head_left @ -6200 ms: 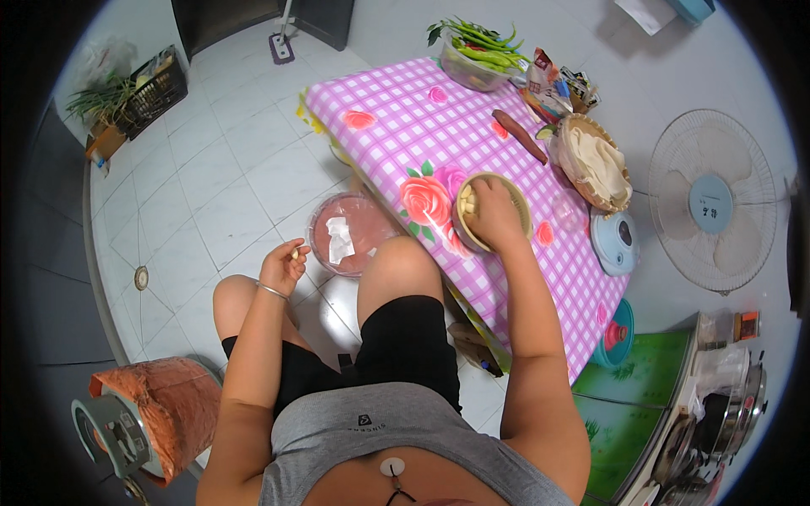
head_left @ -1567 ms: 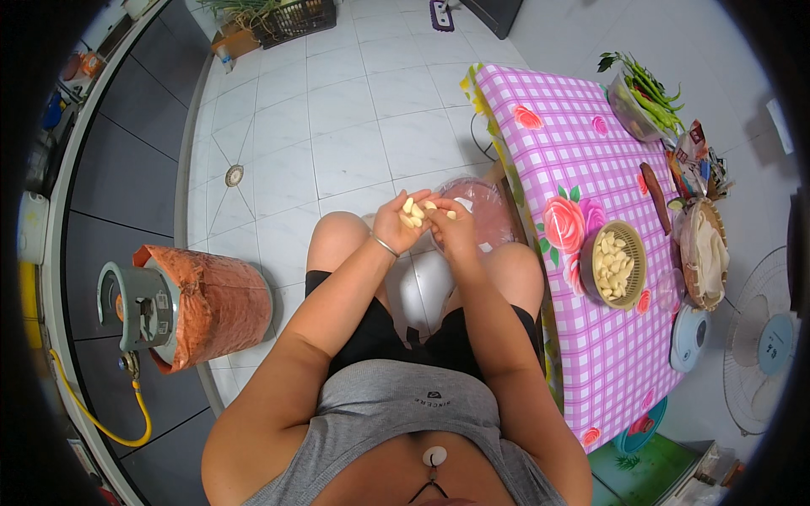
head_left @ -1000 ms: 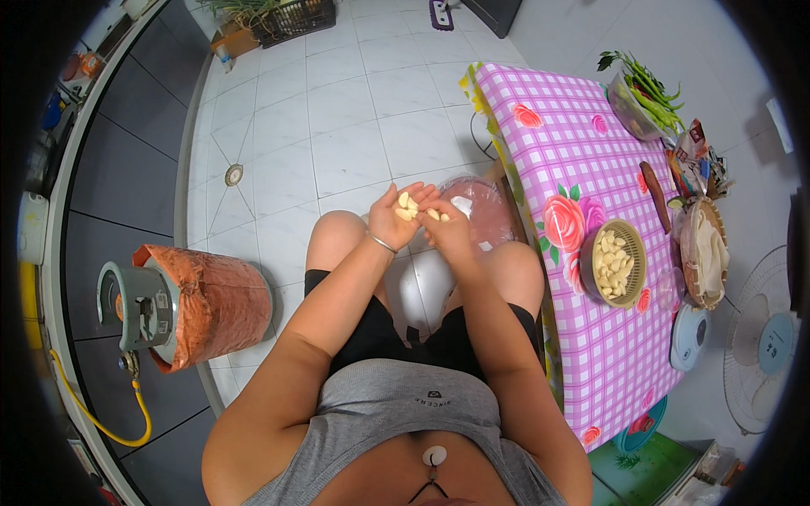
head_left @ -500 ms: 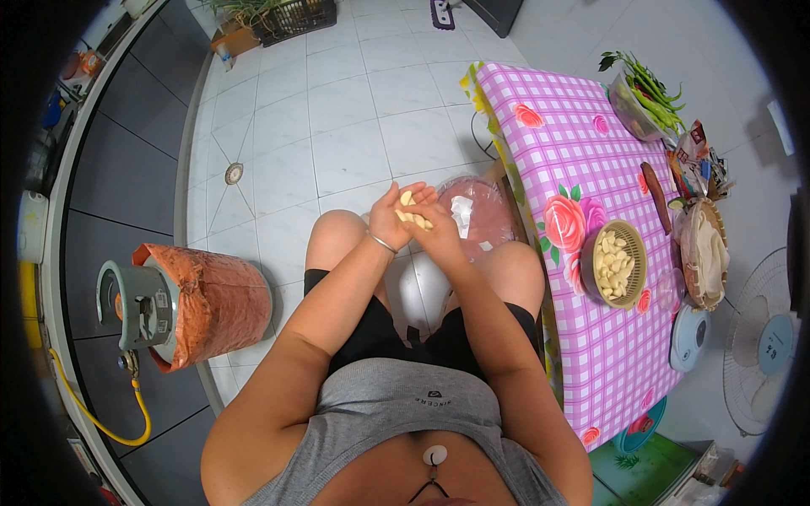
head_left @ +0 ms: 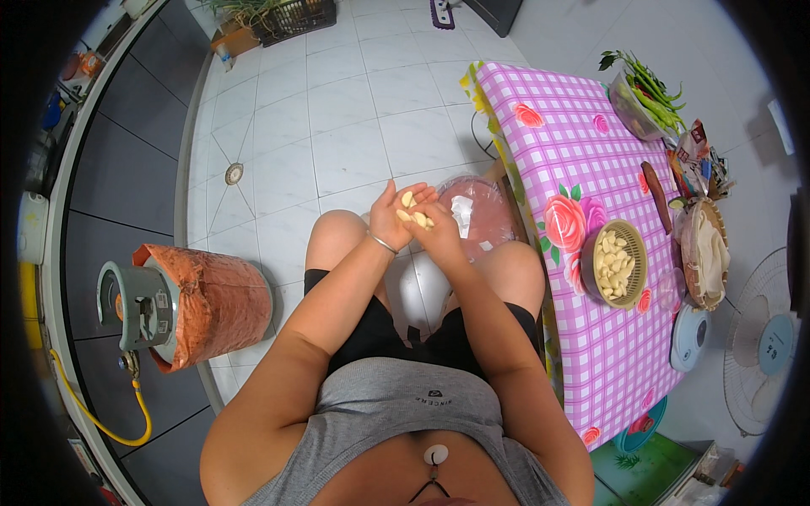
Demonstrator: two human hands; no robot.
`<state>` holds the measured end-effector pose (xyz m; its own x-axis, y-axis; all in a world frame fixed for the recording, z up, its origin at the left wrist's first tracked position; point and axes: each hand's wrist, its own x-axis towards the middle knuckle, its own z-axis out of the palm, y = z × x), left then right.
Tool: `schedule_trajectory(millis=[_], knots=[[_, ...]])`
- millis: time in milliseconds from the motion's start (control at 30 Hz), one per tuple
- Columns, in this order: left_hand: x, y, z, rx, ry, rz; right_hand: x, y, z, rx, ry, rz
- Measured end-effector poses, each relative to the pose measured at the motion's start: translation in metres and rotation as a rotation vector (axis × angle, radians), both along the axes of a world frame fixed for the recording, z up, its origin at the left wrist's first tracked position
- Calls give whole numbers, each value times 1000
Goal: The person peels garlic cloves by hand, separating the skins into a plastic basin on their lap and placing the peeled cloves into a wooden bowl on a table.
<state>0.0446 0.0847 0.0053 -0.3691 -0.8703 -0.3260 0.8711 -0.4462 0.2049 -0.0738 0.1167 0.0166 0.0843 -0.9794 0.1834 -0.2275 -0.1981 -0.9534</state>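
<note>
Several pale, peeled garlic cloves (head_left: pixel 408 200) lie in the upturned palm of my left hand (head_left: pixel 387 221), its fingers reaching to the right. My right hand (head_left: pixel 442 234) meets it from the right, fingers bent over against the cloves, so part of both hands' fingers is hidden. Both hands are held above my knees. On the table to the right stands a tan basket (head_left: pixel 588 268) with many more peeled cloves in it. Just beyond my right hand, a pinkish plastic-lined bin (head_left: pixel 491 211) on the floor has a white scrap inside.
A table with a pink checked cloth (head_left: pixel 591 363) runs along my right, bearing a knife (head_left: pixel 656 198), a bowl of green peppers (head_left: pixel 633 110) and a wicker basket (head_left: pixel 694 274). A gas cylinder (head_left: pixel 211 304) stands left. Between my knees is a silver rounded object (head_left: pixel 418 291).
My right fingers have shifted slightly over the cloves, which lie a little differently in the left palm. Otherwise both hands stay in place.
</note>
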Motion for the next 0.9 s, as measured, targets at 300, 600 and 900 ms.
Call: schedule_trajectory(millis=[300, 600, 900], knots=[[1, 2, 5, 12, 54, 16, -8, -8, -6, 452, -641, -23], [0, 2, 7, -21, 1, -13, -11, -10, -10, 493, -664, -190], [-1, 1, -2, -81, -100, -97, 0, -6, -11, 303, -250, -161]])
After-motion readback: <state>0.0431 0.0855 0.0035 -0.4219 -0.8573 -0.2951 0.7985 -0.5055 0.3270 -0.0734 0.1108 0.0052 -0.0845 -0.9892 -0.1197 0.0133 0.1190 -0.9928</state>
